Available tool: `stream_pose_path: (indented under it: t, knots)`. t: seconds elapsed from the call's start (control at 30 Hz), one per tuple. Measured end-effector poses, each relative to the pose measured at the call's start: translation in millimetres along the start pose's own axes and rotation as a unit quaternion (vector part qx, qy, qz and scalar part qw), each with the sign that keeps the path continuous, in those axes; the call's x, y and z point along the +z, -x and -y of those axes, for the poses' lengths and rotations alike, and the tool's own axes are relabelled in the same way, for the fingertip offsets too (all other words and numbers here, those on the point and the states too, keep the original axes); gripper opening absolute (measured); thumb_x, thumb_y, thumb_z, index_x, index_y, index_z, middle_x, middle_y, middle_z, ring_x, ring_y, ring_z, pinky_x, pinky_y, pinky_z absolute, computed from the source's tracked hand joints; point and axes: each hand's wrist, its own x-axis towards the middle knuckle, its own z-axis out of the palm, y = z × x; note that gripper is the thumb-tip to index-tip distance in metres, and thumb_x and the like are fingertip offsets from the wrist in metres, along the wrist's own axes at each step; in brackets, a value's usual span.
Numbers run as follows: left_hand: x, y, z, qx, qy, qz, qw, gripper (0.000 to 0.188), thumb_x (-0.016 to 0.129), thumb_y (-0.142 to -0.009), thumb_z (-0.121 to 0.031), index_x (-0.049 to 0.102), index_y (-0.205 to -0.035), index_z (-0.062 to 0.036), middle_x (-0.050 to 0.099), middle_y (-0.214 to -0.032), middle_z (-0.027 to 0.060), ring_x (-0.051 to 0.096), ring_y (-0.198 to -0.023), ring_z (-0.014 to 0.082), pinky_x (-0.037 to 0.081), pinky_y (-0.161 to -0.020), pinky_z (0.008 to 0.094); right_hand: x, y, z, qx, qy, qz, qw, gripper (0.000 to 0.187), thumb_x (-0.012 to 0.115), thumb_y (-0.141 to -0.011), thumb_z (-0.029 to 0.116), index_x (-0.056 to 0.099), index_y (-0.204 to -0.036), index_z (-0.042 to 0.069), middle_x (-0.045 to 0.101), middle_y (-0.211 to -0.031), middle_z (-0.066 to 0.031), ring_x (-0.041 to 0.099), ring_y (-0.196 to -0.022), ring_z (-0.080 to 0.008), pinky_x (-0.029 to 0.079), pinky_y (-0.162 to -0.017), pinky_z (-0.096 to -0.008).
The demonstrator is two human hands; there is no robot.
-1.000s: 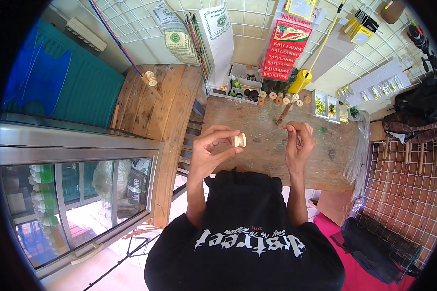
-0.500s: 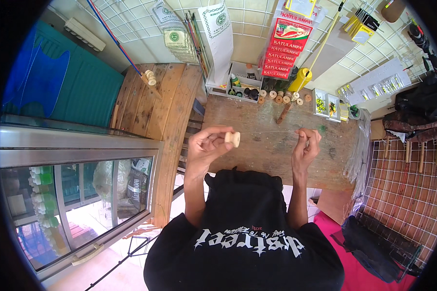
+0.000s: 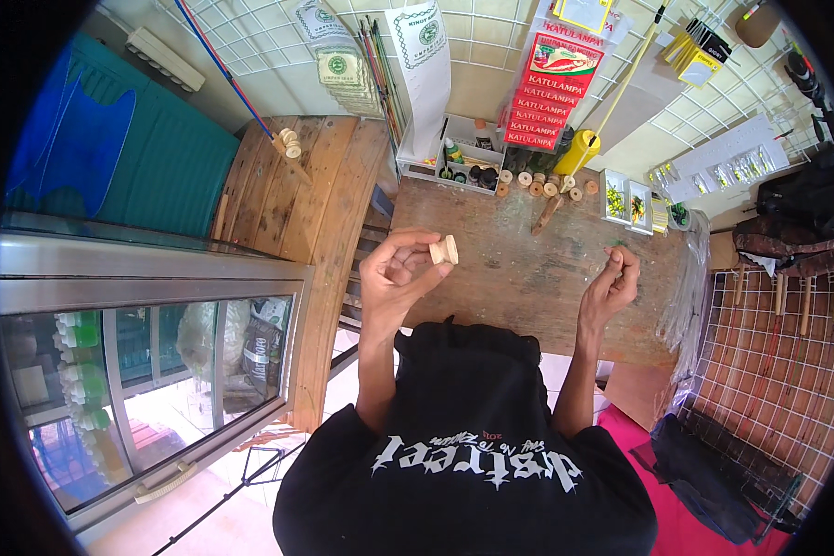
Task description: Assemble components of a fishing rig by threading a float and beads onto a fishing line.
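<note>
My left hand (image 3: 400,271) pinches a small pale wooden spool (image 3: 445,250) between thumb and fingers, above the near part of the wooden table. To the right, my right hand (image 3: 613,280) is closed in a pinch, fingertips pointing up and inward. A thin clear fishing line ran from the spool to these fingers half a second ago; now it is too fine to make out against the wood. Along the back of the table stand several similar wooden spools (image 3: 537,187). A wooden rod handle (image 3: 547,215) lies in front of them.
The worn tabletop (image 3: 519,296) spans the space under my hands. At its back are a white organiser (image 3: 471,167) with small bottles, a yellow bottle (image 3: 579,151) and white trays (image 3: 625,199) of small colourful pieces. A glass cabinet (image 3: 157,371) stands left; red packets (image 3: 549,93) hang behind.
My right hand has moved right, farther from the left. The spool has tilted slightly in my left hand, which stays in nearly the same place. The line between them no longer shows clearly.
</note>
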Motion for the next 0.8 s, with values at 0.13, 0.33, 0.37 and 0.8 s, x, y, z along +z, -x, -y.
stream_pose_path:
  t: [0.13,0.33,0.37,0.8]
  knots:
    - [-1.3,0.8,-4.0,-0.021,0.06,0.011,0.998,0.037,0.07,-0.074,0.015,0.061,-0.108,0.0055,0.062,-0.108,0.0112,0.063,-0.102,0.0188,0.052,-0.089,0.0309,0.6,2.1,-8.4,0.018,0.026,-0.005,0.999,0.017,0.051,-0.099,0.012,0.059,-0.093,-0.002,0.062,-0.086,-0.0062,0.047,-0.073,-0.0122,0.039,-0.067,-0.0251]
    - [-5.8,0.1,-0.8,0.004,-0.019,0.082,0.996,0.037,0.072,-0.072,0.015,0.064,-0.106,0.0038,0.059,-0.111,0.0111,0.061,-0.1,0.0169,0.052,-0.087,0.0295,3.6,-3.7,-12.8,0.03,0.059,-0.022,0.998,0.021,0.05,-0.1,0.016,0.059,-0.092,0.0,0.059,-0.086,-0.0021,0.042,-0.069,-0.0081,0.036,-0.062,-0.0241]
    - [-6.8,0.1,-4.1,-0.004,-0.035,0.092,0.995,0.037,0.073,-0.071,0.015,0.066,-0.105,0.0028,0.058,-0.112,0.0107,0.061,-0.099,0.0164,0.051,-0.086,0.029,3.5,-4.1,-13.5,0.082,0.028,-0.028,0.996,0.021,0.05,-0.1,0.017,0.059,-0.091,0.0,0.059,-0.086,-0.0016,0.041,-0.069,-0.0078,0.036,-0.062,-0.024]
    - [-5.7,-0.8,-3.4,0.035,-0.064,0.062,0.995,0.036,0.073,-0.071,0.015,0.066,-0.104,0.0017,0.057,-0.112,0.0115,0.061,-0.1,0.0171,0.053,-0.084,0.0279,-10.8,-10.1,-24.2,0.126,0.093,0.04,0.987,0.018,0.052,-0.097,0.015,0.061,-0.102,0.0,0.064,-0.097,-0.0137,0.058,-0.091,-0.0252,0.045,-0.082,-0.0351]
